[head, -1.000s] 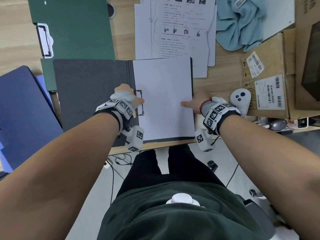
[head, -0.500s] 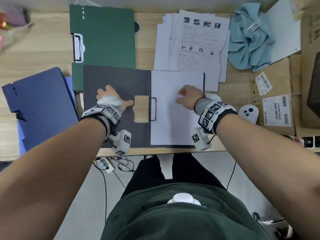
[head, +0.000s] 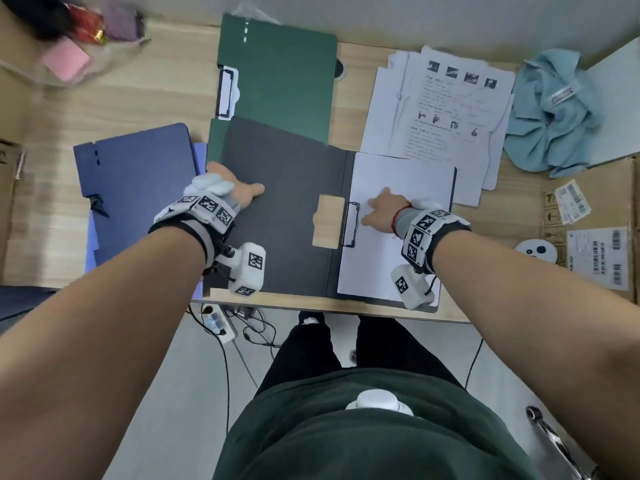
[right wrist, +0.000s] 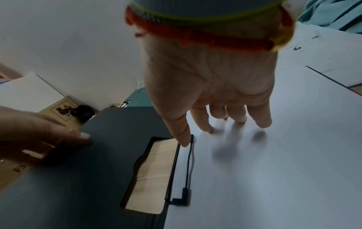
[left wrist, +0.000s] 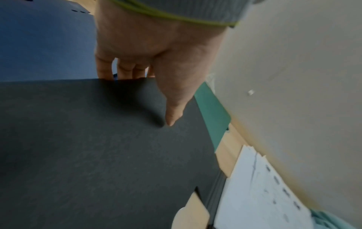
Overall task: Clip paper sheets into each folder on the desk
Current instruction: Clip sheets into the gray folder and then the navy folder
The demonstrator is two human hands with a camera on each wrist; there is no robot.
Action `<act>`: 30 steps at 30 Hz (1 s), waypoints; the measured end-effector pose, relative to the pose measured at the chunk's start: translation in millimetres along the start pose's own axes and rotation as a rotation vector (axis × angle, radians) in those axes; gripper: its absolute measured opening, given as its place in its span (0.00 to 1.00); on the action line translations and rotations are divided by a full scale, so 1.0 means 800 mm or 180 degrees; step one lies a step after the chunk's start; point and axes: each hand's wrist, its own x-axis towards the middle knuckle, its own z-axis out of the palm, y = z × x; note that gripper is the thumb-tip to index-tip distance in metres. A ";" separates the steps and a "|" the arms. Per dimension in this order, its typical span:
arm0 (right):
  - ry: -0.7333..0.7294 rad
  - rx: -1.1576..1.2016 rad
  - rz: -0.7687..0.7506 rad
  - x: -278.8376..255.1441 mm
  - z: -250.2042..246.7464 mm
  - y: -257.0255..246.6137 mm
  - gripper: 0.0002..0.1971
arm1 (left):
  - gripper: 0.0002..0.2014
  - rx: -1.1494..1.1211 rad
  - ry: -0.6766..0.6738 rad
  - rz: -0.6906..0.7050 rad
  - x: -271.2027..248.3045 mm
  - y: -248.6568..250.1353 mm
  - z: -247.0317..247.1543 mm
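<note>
Your left hand (head: 239, 194) pinches the black folder (head: 277, 209) cover's edge to close it, while your right hand (head: 382, 213), fingers spread, pins the clipped sheet (head: 398, 174).

Three folders were present: one green (head: 287, 77), one black (head: 280, 216), one blue (head: 135, 188); one paper stack (head: 446, 112); two hands.

Left hand (left wrist: 156, 51) gripping black folder cover's (left wrist: 98, 147) edge, thumb on top
</note>
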 end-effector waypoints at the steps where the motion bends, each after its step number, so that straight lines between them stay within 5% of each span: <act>1: -0.0031 -0.0084 -0.0050 -0.003 -0.001 -0.001 0.33 | 0.32 -0.0029 0.0006 0.0120 -0.003 0.001 -0.012; 3: -0.0092 -0.0164 -0.0110 -0.010 -0.005 -0.004 0.33 | 0.24 -0.0068 0.0034 0.0434 -0.010 0.005 -0.035; 7: -0.0262 0.0280 -0.0227 -0.025 -0.023 0.001 0.33 | 0.31 -0.0130 -0.0130 0.0968 -0.023 0.035 -0.057; 14: -0.0421 0.3130 -0.0584 -0.079 -0.085 0.026 0.36 | 0.33 -0.1155 -0.0900 0.1931 -0.101 0.116 -0.056; 18: -0.0181 0.3827 -0.0532 -0.095 -0.101 0.069 0.46 | 0.32 -0.1340 -0.1225 0.1982 -0.113 0.149 -0.017; 23: 0.0252 0.3959 -0.0007 -0.088 -0.076 0.137 0.27 | 0.22 -0.0609 -0.1254 0.1731 -0.094 0.156 0.054; 30: -0.0099 0.3711 0.0746 -0.052 -0.016 0.175 0.07 | 0.32 0.0231 -0.1191 0.1283 -0.057 0.157 0.131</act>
